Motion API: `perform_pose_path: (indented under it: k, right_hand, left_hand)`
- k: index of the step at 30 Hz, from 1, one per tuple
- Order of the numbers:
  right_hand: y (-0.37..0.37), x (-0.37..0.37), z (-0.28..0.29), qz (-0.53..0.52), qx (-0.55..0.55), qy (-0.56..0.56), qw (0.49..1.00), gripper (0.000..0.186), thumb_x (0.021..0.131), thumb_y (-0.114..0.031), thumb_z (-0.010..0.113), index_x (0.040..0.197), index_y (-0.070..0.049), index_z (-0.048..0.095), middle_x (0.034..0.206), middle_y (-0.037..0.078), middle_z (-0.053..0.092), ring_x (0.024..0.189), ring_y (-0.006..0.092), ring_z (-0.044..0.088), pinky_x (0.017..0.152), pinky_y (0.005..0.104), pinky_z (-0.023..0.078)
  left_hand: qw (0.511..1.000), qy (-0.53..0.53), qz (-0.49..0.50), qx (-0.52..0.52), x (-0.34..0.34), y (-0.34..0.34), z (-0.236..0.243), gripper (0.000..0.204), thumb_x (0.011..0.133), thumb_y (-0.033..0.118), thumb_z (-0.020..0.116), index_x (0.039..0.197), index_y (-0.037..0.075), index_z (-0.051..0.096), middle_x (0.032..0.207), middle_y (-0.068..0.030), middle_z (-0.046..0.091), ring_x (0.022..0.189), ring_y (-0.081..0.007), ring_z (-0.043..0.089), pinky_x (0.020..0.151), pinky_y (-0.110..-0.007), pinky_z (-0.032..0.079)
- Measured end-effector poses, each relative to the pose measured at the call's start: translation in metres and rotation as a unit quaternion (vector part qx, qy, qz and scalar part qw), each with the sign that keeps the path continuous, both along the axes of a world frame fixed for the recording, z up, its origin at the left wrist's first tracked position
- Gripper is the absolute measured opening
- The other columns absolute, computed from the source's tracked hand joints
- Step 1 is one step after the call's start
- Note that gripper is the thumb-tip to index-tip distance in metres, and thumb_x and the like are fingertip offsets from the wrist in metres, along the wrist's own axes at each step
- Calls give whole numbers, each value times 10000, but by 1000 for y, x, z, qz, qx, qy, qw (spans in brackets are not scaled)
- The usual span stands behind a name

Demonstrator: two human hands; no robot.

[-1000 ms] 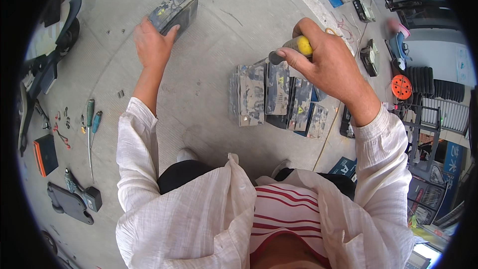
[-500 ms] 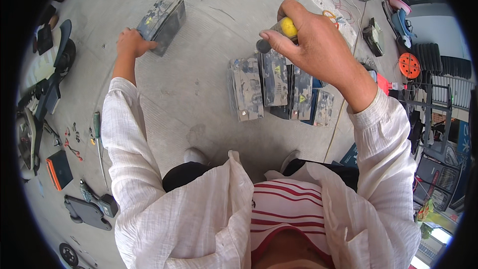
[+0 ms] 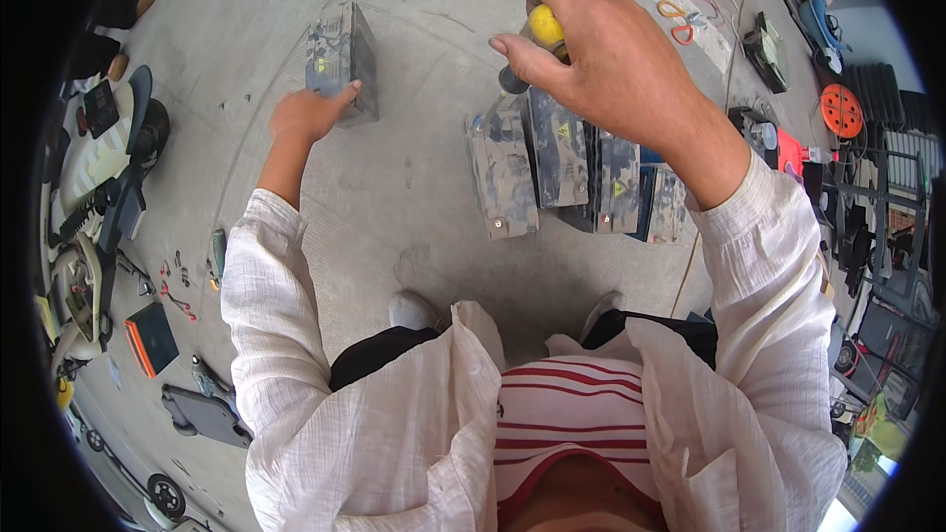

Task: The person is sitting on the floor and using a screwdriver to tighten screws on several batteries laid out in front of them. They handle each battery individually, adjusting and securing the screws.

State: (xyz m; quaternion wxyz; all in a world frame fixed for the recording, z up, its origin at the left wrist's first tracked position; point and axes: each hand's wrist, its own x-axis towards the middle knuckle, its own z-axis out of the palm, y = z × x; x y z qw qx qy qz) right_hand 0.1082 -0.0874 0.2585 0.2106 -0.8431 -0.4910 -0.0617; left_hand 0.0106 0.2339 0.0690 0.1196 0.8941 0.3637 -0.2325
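My left hand (image 3: pixel 308 116) grips the near end of a dusty, dark battery (image 3: pixel 340 49) with a yellow label, standing on the floor at the upper left. Its thumb lies along the top edge. My right hand (image 3: pixel 619 57) is closed round a screwdriver (image 3: pixel 544 26) with a yellow and black handle. The screwdriver is over a group of similar dusty batteries. A metal shaft slants down beside the leftmost battery (image 3: pixel 505 177); I cannot tell whether the tip touches it. Next to it stand a middle battery (image 3: pixel 559 153) and another battery (image 3: pixel 618 192), both with yellow triangle labels.
Orange-handled scissors (image 3: pixel 674 22) lie near a pale floor strip at the upper right. At the left are a green-handled screwdriver (image 3: pixel 217 258), an orange and black box (image 3: pixel 151 339) and scooter parts (image 3: pixel 108 148). An orange reel (image 3: pixel 842 110) and equipment line the right side.
The left-hand battery has turned more upright in view, and my left hand has shifted right with it. My right hand with the screwdriver has moved slightly left and up. The whole view has shifted.
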Motion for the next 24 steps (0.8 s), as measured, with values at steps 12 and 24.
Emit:
perform_pose_path:
  k: [12, 24]
  right_hand:
    - [-6, 8, 7, -67, -60, 107, 990, 321, 853, -222, 787, 972, -37, 553, 762, 116, 585, 623, 219, 573, 592, 314, 483]
    - [4, -1, 10, -116, -79, 123, 982, 323, 829, -198, 778, 1004, -9, 582, 856, 79, 619, 745, 155, 608, 680, 276, 496]
  left_hand:
    - [707, -377, 274, -532, 88, 110, -97, 724, 976, 626, 470, 1328, 7, 601, 1196, -130, 690, 1032, -222, 679, 929, -362, 529]
    - [549, -312, 295, -717, 90, 117, -136, 736, 943, 672, 463, 1232, 26, 664, 1090, -141, 725, 902, -270, 722, 827, -421, 597]
